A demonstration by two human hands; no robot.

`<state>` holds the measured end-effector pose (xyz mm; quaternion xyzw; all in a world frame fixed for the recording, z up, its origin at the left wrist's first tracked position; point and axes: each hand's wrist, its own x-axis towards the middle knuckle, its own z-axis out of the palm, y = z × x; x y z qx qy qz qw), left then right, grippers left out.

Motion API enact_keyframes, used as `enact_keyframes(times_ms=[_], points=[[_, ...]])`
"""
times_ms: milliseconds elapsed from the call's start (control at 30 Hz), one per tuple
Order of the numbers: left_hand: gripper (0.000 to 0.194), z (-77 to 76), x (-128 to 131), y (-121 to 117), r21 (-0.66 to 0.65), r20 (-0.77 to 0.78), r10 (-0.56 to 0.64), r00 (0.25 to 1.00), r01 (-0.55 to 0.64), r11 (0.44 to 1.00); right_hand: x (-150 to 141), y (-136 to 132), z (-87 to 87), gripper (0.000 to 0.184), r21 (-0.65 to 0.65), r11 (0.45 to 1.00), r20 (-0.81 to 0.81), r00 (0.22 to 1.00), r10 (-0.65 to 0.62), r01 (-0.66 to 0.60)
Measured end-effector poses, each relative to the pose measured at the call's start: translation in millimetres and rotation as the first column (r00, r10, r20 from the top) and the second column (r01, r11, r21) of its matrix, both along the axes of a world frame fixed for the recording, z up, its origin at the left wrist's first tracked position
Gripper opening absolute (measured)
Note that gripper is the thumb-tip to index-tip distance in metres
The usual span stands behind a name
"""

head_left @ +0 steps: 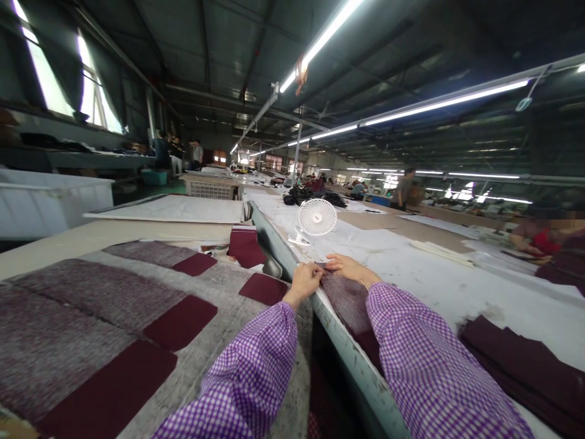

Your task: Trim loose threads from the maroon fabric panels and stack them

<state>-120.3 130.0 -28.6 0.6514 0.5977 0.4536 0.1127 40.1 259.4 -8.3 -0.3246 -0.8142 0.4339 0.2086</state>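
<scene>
Both my arms, in purple checked sleeves, reach forward to a mottled purple knitted piece lying over the near edge of a long white table. My left hand is closed, pinching the top edge of the piece. My right hand rests on the same edge with its fingers pressed together on the fabric.
To the left, mottled knit panels with maroon patches lie in rows on a second table. A small white fan stands just beyond my hands. Dark maroon folded pieces lie at right. A person in red sits at far right; others work farther back.
</scene>
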Motion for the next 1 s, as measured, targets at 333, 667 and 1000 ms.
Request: enact_keyframes(times_ms=[333, 667, 1000], points=[[0.022, 4.1, -5, -4, -0.055, 0.061, -0.030, 0.998, 0.034, 0.998, 1, 4, -2.6, 0.066, -0.070, 0.997, -0.076, 0.997, -0.018, 0.013], [0.013, 3.7, 6, -9, -0.053, -0.083, 0.072, 0.994, -0.077, 0.996, 5, -1, -0.9, 0.063, -0.126, 0.992, -0.137, 0.991, -0.006, -0.012], [0.012, -1.7, 8, -9, 0.064, -0.191, 0.085, 0.978, -0.074, 0.995, 15, -7, 3.7, 0.049, -0.193, 0.979, -0.214, 0.977, 0.021, -0.064]])
